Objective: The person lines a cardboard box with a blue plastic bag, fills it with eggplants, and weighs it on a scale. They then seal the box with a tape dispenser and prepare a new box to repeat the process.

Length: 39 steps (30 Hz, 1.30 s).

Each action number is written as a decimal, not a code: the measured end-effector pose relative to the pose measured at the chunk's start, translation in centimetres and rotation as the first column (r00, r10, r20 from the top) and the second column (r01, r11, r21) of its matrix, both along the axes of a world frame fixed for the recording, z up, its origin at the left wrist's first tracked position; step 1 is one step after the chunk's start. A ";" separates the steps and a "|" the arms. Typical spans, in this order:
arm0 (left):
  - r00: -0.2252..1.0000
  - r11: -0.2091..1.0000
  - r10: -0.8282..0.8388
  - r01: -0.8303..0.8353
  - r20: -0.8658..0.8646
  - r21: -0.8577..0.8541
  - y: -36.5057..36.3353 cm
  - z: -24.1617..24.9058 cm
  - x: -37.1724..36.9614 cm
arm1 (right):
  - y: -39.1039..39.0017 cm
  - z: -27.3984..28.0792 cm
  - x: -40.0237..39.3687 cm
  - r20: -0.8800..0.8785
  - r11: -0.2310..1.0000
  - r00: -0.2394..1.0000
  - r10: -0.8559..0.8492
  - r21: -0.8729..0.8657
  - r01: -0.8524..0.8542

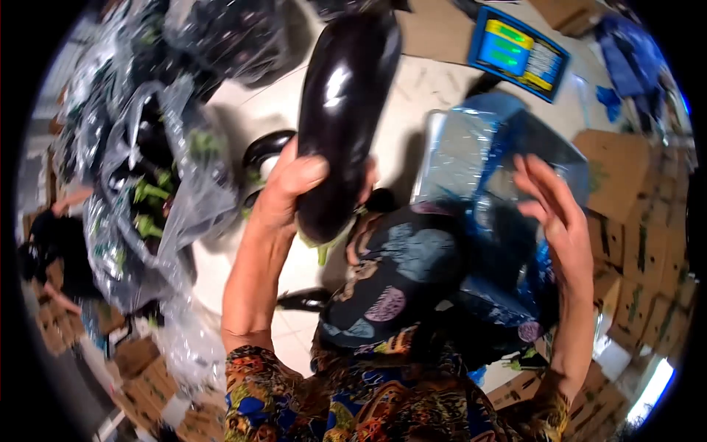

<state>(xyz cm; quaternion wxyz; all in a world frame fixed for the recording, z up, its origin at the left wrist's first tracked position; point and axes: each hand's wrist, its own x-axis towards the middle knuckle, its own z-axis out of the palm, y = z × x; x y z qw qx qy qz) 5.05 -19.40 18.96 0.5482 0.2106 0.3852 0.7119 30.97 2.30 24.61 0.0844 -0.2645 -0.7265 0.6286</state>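
Note:
A big glossy dark eggplant (346,103) stands in front of me with its green stem end pointing down. My left hand (294,180) is wrapped round its lower part, thumb on the near side. My right hand (549,191) holds nothing; its fingers are apart, just over a crate lined with blue plastic film (508,140). What lies inside the crate is hard to make out. Behind my left hand, another eggplant (266,151) rests on the pale floor, and a smaller one (305,299) lies near my knee.
Clear plastic bags of eggplants (151,184) are heaped on the left. A scale-like display with a blue frame (519,51) is at the back right. Cardboard boxes (641,250) are stacked at the right. Another person (62,250) in dark clothes is at the far left.

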 end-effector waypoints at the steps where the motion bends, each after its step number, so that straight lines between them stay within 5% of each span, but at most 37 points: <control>1: 0.991 0.999 -0.050 0.051 -0.123 0.007 2.9 2.7 0.2 | -0.1 0.7 -1.8 -0.102 0.999 0.995 0.019 -0.029 -0.022; 3: 0.896 0.987 -0.142 0.162 -0.422 0.012 8.5 6.0 2.0 | -0.1 1.1 -4.7 -0.370 0.990 0.928 -0.035 -0.138 -0.017; 4: 0.791 0.974 -0.182 0.227 -0.584 0.005 10.9 6.6 3.2 | -0.8 1.6 -6.2 -0.471 0.926 0.831 -0.297 -0.355 0.130; 6: 0.600 0.912 0.169 0.206 -0.782 0.355 14.6 5.2 6.7 | 1.1 3.6 -6.4 -0.430 0.796 0.753 -0.498 -0.571 0.201; 7: 0.464 0.942 0.142 0.208 -0.874 0.263 14.3 5.2 7.2 | 2.0 3.8 -5.4 -0.424 0.751 0.750 -0.507 -0.644 0.144; 8: 0.330 0.932 0.193 0.232 -0.924 0.278 13.8 4.6 7.3 | 3.5 2.5 -3.5 -0.423 0.863 0.806 -0.413 -0.465 0.198; 10: 0.371 0.922 0.093 0.319 -0.924 0.221 11.8 3.0 6.5 | 3.4 1.9 0.0 -0.258 0.924 0.911 -0.322 -0.296 0.243; 12: 0.816 0.922 -0.378 0.373 -0.438 -0.101 8.1 -1.5 5.0 | 2.3 1.1 2.6 -0.028 0.919 0.936 -0.350 -0.206 0.337; 15: 0.966 0.910 -0.062 -0.047 -0.249 -0.411 2.4 -9.4 3.4 | 1.9 -1.8 4.4 0.355 0.931 0.891 -0.283 -0.123 0.344; 18: 0.953 0.747 0.207 -0.301 -0.223 -0.593 -5.4 -18.9 3.1 | 3.3 -7.1 4.2 0.512 0.940 0.837 -0.193 -0.148 0.307; 20: 0.904 0.599 0.202 -0.419 -0.378 -0.682 -9.7 -22.0 4.7 | 3.4 -8.6 2.6 0.558 0.968 0.806 -0.197 -0.017 0.249; 24: 0.825 0.481 0.161 -0.545 -0.541 -0.687 -14.9 -25.0 6.8 | 4.8 -14.8 1.8 0.434 0.886 0.841 -0.322 -0.176 0.429; 26: 0.616 0.454 0.180 -0.744 -0.767 -0.491 -15.2 -26.7 7.2 | 5.5 -21.4 2.5 0.392 0.941 0.861 -0.325 0.047 0.334; 29: 0.252 0.507 -0.069 -0.825 -0.965 -0.252 -11.7 -23.8 4.1 | 4.5 -30.8 3.8 0.281 0.916 0.939 -0.197 -0.288 0.278; 30: 0.131 0.561 -0.058 -0.816 -0.990 -0.141 -10.0 -23.4 2.5 | 3.2 -31.1 2.6 0.236 0.802 0.925 -0.297 -0.465 0.376; 31: 0.226 0.540 -0.087 -0.808 -0.970 -0.237 -8.3 -23.1 1.3 | 1.8 -31.3 1.3 0.211 0.646 0.888 -0.409 -0.620 0.445; 32: 0.153 0.512 -0.154 -0.833 -0.976 -0.211 -6.9 -24.3 0.0 | 1.2 -30.5 0.6 0.251 0.630 0.881 -0.400 -0.623 0.464; 35: 0.434 0.363 -0.348 -0.755 -0.831 -0.546 -2.2 -26.6 -3.5 | 0.6 -26.4 -0.5 0.363 0.584 0.849 -0.385 -0.616 0.528; 39: 0.610 0.195 -0.422 -0.661 -0.670 -0.725 0.4 -28.0 -5.7 | 0.3 -24.8 -0.7 0.329 0.686 0.864 -0.381 -0.526 0.503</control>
